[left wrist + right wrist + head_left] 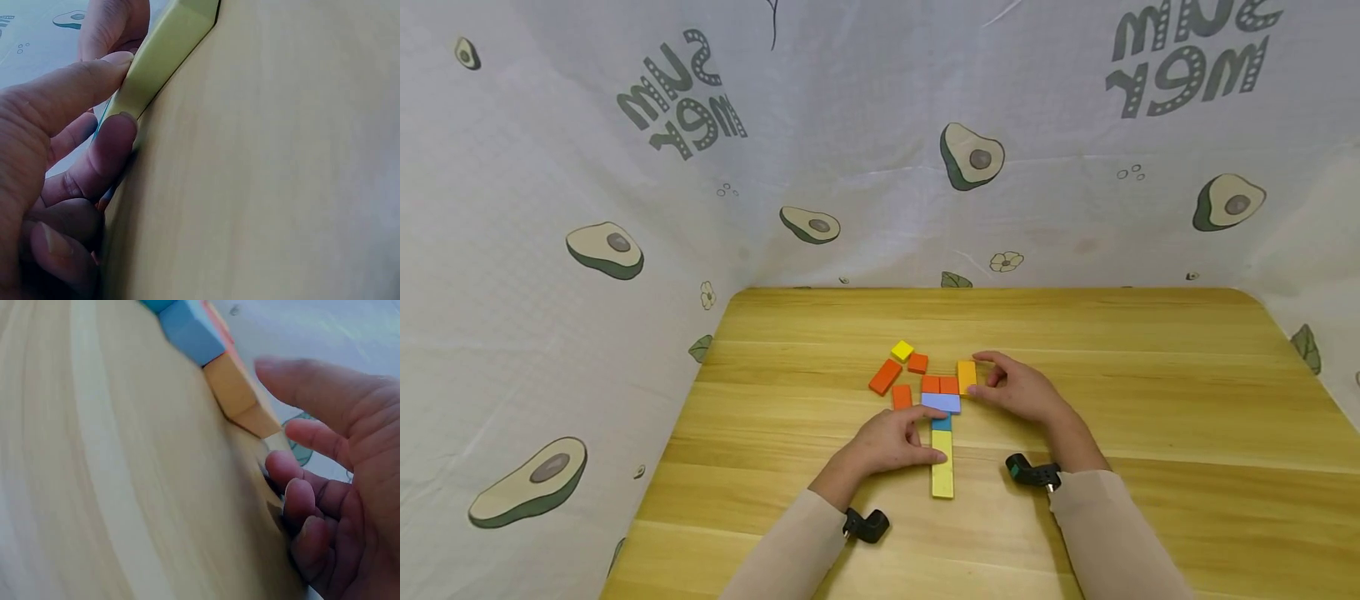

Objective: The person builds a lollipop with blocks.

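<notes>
In the head view a long pale yellow block (942,479) lies in line with a blue block (942,423) and a wider periwinkle block (940,402). Two small orange-red blocks (931,384) sit side by side beyond it. My left hand (887,442) holds the line of blocks, thumb on the yellow block and index finger over the blue one. Against the right end of the orange-red pair lies an orange-yellow block (966,377). My right hand (1021,390) spans that block with thumb and index finger; in the right wrist view the thumb (294,378) stands a little off it.
Left of the arrangement lie a bright yellow block (902,351), a small orange-red block (918,363), and two longer orange-red ones (886,377). The wooden table (1150,358) backs onto a printed curtain (880,150). Both wrists carry black cameras (867,527).
</notes>
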Demonstrator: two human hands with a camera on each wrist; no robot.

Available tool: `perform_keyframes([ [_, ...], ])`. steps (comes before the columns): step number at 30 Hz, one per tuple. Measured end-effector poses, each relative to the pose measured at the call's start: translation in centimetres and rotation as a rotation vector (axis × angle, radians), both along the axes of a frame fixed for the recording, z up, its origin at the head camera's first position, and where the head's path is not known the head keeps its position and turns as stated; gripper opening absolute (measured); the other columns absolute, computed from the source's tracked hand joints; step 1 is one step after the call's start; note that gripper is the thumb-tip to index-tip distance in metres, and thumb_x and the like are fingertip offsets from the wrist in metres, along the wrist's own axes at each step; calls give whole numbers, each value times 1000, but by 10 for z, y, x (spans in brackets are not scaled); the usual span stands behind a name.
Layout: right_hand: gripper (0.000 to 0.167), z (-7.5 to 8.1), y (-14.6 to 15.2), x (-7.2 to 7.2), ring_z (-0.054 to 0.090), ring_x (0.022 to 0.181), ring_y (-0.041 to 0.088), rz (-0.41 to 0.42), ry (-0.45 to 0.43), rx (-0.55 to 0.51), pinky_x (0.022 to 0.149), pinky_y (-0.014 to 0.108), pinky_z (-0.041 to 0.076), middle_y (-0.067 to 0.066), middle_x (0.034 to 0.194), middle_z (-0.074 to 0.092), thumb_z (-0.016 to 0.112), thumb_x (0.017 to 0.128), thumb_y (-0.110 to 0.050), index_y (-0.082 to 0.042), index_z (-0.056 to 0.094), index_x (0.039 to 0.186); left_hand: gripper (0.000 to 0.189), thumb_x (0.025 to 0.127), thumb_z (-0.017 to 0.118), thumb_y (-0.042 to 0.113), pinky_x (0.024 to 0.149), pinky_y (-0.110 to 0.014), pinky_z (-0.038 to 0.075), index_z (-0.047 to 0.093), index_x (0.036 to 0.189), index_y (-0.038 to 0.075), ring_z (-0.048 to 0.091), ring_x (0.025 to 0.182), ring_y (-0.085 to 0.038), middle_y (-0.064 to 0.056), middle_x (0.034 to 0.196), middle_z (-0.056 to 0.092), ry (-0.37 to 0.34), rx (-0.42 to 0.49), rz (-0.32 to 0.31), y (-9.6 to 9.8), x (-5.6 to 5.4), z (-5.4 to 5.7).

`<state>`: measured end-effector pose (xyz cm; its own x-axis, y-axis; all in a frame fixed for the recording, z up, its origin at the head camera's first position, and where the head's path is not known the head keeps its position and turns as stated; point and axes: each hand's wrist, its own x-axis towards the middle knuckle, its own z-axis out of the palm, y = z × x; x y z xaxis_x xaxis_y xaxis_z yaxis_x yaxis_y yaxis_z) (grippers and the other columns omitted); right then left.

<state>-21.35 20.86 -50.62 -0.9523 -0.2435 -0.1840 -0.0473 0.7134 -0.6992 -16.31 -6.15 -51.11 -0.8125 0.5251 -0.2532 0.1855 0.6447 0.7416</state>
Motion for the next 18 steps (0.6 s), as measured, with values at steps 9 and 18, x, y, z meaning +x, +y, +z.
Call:
perform_keyframes([
  [9,54,-3,-5,8,53,77,17,-61,62,23,71,31,40,4,96,63,69,97,-42,-14,58,142,57,84,83,47,60,-23,45,62,136,39,57,61,-6,10,68,63,-13,12,7,1,0,-1],
  [18,54,-5,-7,9,53,77,17,-79,88,27,71,31,40,4,96,64,69,97,-40,-14,58,142,56,85,81,47,60,-22,44,62,137,39,55,60,-4,12,66,62,23,14,1,-1,1,-1],
])
